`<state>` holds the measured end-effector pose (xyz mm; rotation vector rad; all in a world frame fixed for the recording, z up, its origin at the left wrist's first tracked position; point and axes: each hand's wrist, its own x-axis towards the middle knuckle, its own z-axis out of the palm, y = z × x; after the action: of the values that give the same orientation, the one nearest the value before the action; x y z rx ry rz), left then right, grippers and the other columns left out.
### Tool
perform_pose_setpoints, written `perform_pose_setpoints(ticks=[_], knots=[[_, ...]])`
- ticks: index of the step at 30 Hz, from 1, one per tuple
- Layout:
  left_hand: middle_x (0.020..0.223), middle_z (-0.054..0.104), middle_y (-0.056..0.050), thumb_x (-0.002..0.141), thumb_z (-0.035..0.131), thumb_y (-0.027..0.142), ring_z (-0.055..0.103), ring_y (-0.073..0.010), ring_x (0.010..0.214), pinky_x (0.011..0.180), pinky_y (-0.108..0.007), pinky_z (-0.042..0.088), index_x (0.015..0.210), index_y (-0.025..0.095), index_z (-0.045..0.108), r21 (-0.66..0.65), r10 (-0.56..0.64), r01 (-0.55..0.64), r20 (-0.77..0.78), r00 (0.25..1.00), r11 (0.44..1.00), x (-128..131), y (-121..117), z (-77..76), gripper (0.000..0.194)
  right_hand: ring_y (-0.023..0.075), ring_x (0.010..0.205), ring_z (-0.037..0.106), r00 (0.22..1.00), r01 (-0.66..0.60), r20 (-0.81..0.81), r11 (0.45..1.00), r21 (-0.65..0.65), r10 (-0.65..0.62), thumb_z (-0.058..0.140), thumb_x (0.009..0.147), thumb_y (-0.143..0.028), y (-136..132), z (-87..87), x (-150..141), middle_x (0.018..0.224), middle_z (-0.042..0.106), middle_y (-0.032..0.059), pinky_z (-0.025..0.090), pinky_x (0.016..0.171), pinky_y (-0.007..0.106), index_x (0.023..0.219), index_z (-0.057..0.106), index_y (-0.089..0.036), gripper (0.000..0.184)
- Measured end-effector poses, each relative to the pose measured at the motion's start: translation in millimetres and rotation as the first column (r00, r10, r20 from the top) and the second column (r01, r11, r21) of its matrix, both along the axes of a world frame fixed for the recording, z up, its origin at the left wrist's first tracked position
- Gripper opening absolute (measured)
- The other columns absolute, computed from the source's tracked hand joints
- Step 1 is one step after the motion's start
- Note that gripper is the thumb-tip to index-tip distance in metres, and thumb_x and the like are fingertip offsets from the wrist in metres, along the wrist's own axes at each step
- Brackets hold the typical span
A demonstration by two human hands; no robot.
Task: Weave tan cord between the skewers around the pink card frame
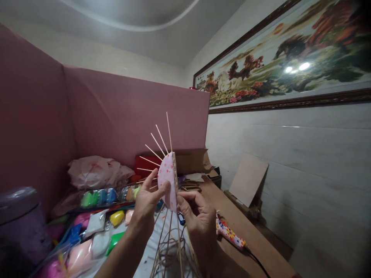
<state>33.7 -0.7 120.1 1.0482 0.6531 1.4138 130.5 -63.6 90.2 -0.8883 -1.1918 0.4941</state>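
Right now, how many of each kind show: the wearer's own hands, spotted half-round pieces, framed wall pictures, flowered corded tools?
Left hand and right hand: 2
Spotted half-round piece: 1
Framed wall picture: 1
Flowered corded tool: 1
Total: 5

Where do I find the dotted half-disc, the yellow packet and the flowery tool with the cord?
Half-disc point(167, 170): head view, upper part of its dotted face.
Yellow packet point(116, 218): head view, middle of its visible side.
Flowery tool point(231, 234): head view, its patterned handle.
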Motion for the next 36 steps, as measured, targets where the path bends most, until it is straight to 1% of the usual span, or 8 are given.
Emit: perform_pose_setpoints(ticks=[3, 5, 11, 16, 23, 26, 30, 36], knots=[[0.073, 0.067, -0.006, 0.045, 0.080, 0.020, 0.061, -0.0177, 0.064, 0.059, -0.026, 0.046, 0.130, 0.014, 0.035, 0.000, -0.102, 0.102, 0.003, 0.995, 0.995, 0, -1, 2.5, 0.096, 0.0139, 0.065, 0.055, 0.999, 0.037, -0.013, 0.999, 0.023, -0.037, 0.055, 0.079, -0.030, 2, -4.1, 2, 0.071, 0.060, 0.0032, 0.045, 0.059, 0.025, 0.086, 0.059, -0.016, 0.016], [0.073, 0.067, -0.007, 0.045, 0.080, 0.019, 0.061, -0.0193, 0.065, 0.060, -0.028, 0.047, 0.132, 0.015, 0.033, -0.009, -0.126, 0.126, -0.001, 0.992, 0.992, 0, -1, 2.3, 0.099, 0.0141, 0.065, 0.055, 0.999, 0.037, -0.030, 0.999, 0.023, -0.036, 0.054, 0.079, -0.030, 3, -6.0, 3, 0.073, 0.061, 0.0036, 0.045, 0.059, 0.025, 0.086, 0.059, -0.016, 0.016], [0.075, 0.067, -0.007, 0.045, 0.080, 0.017, 0.061, -0.0181, 0.067, 0.060, -0.026, 0.047, 0.128, 0.013, 0.038, -0.031, -0.031, 0.032, 0.026, 0.999, 0.999, 1, 8, -5.3, 0.094, 0.0126, 0.062, 0.052, 0.997, 0.058, 0.060, 0.997, -0.043, -0.056, 0.054, 0.079, -0.030, 4, -10.6, 6, 0.069, 0.059, 0.0025, 0.042, 0.055, 0.023, 0.081, 0.058, -0.016, 0.015], [0.088, 0.064, -0.009, 0.047, 0.079, 0.017, 0.059, -0.0162, 0.070, 0.062, -0.024, 0.046, 0.125, 0.013, 0.042, -0.018, 0.019, -0.018, 0.057, 0.998, 1.000, 1, 13, -8.8, 0.087, 0.0119, 0.059, 0.049, 0.992, 0.070, 0.111, 0.995, -0.064, -0.063, 0.053, 0.079, -0.031, 4, -15.7, 5, 0.067, 0.057, 0.0019, 0.040, 0.052, 0.023, 0.081, 0.057, -0.016, 0.015], [0.094, 0.061, -0.007, 0.051, 0.077, 0.020, 0.057, -0.0132, 0.070, 0.061, -0.023, 0.044, 0.124, 0.015, 0.043, -0.008, 0.026, -0.025, 0.096, 0.995, 1.000, -3, 15, -8.8, 0.080, 0.0125, 0.062, 0.051, 0.996, 0.011, 0.089, 0.998, -0.059, -0.005, 0.051, 0.080, -0.029, 0, -14.1, 2, 0.070, 0.056, 0.0019, 0.041, 0.055, 0.023, 0.083, 0.057, -0.017, 0.013], [0.091, 0.062, -0.006, 0.051, 0.077, 0.021, 0.057, -0.0128, 0.067, 0.060, -0.022, 0.043, 0.122, 0.015, 0.044, -0.044, 0.004, 0.001, 0.116, 0.993, 0.999, -2, 16, -9.9, 0.079, 0.0117, 0.060, 0.049, 0.995, 0.011, 0.104, 1.000, -0.024, -0.008, 0.051, 0.081, -0.027, -1, -14.4, 3, 0.069, 0.055, 0.0008, 0.040, 0.053, 0.022, 0.085, 0.056, -0.018, 0.012], [0.088, 0.063, -0.006, 0.049, 0.077, 0.020, 0.057, -0.0115, 0.062, 0.057, -0.022, 0.041, 0.119, 0.015, 0.047, -0.115, -0.022, 0.038, 0.134, 0.991, 0.993, -1, 18, -10.1, 0.076, 0.0117, 0.059, 0.048, 0.989, -0.029, 0.142, 0.999, -0.028, 0.032, 0.051, 0.081, -0.026, 1, -18.3, 4, 0.069, 0.054, 0.0009, 0.039, 0.053, 0.023, 0.085, 0.055, -0.018, 0.011], [0.088, 0.063, -0.004, 0.051, 0.076, 0.018, 0.056, -0.0103, 0.062, 0.056, -0.020, 0.041, 0.118, 0.015, 0.046, -0.125, -0.046, 0.068, 0.177, 0.983, 0.990, 0, 15, -8.1, 0.073, 0.0124, 0.062, 0.051, 0.989, -0.025, 0.145, 1.000, 0.010, 0.023, 0.051, 0.080, -0.025, 5, -20.4, 6, 0.070, 0.056, 0.0011, 0.041, 0.056, 0.024, 0.084, 0.056, -0.018, 0.009]])
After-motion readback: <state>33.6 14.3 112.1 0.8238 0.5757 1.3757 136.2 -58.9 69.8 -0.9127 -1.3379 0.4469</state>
